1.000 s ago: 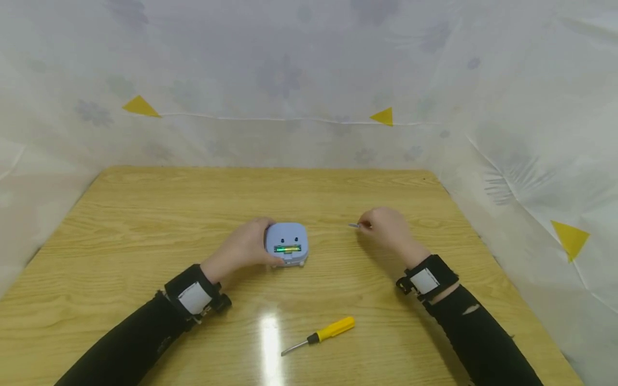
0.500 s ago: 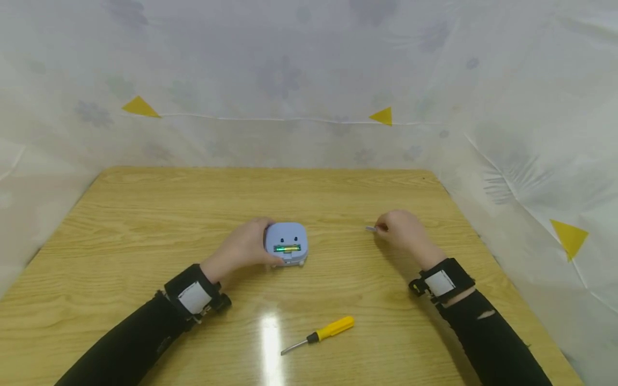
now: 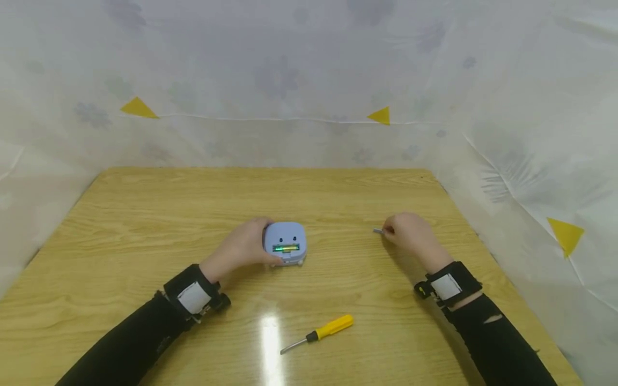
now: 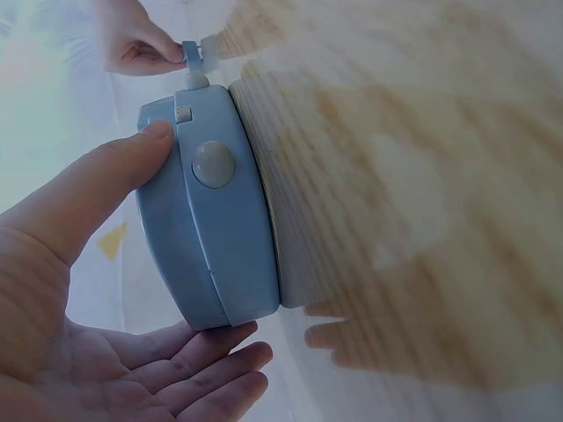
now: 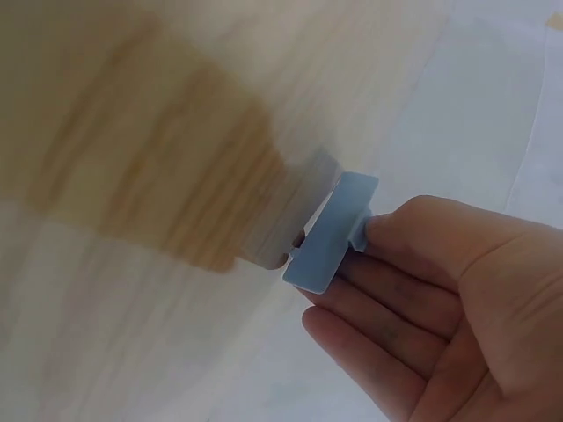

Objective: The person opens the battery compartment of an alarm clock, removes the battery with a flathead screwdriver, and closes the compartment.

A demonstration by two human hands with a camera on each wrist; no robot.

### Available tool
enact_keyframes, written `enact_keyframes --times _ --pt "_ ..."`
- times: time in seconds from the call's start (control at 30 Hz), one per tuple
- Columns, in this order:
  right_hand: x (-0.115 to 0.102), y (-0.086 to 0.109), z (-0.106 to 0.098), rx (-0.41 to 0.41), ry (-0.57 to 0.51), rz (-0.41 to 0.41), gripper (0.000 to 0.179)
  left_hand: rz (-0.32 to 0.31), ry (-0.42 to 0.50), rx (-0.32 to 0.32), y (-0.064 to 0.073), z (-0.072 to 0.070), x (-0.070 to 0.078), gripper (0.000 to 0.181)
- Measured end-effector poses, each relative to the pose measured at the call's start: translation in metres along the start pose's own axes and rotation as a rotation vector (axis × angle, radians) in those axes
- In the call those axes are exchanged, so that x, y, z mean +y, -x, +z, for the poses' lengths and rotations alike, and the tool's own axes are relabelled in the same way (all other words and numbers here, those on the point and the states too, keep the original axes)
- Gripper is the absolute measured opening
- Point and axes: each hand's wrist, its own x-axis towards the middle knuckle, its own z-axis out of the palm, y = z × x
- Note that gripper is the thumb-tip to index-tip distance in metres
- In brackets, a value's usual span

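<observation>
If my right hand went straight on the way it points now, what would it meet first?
Probably the table: both wrist views show the right hand angled toward it, with the cover it pinches leading. Depth is unclear, so the cover may already be touching.

From the head feed I see a wood-grain tabletop [image 3: 193, 198] across the lower frame, glare [image 3: 271, 343] at bottom centre, and pale flowered sheeting [image 3: 217, 64] above with yellow triangles [image 3: 139, 108].
</observation>
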Motion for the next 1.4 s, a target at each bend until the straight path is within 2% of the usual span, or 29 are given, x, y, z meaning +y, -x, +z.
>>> enact_keyframes --times 0.43,0.57,0.8,1.1,1.4 --pt "-0.0012 0.0039 -0.0010 -0.018 0.032 0.035 0.007 -0.004 -0.008 0.003 0.0011 0.0001 0.0021 0.100" --pt "-0.0037 0.0032 -0.0021 -0.019 0.054 0.023 0.007 -0.010 0.004 0.004 0.0012 0.0007 0.0009 0.099" --pt "-0.0075 0.0009 -0.0016 -0.011 0.105 -0.015 0.020 -0.008 0.007 0.010 -0.0007 0.0005 0.0001 0.098" --pt "-0.0070 0.0010 0.0002 0.016 0.114 -0.019 0.013 -0.008 0.002 0.006 -0.0008 -0.0005 0.0014 0.100" --pt "-0.0057 -0.0014 0.0016 0.043 0.119 -0.030 0.015 -0.004 0.004 0.006 -0.0008 -0.0021 0.0006 0.100"
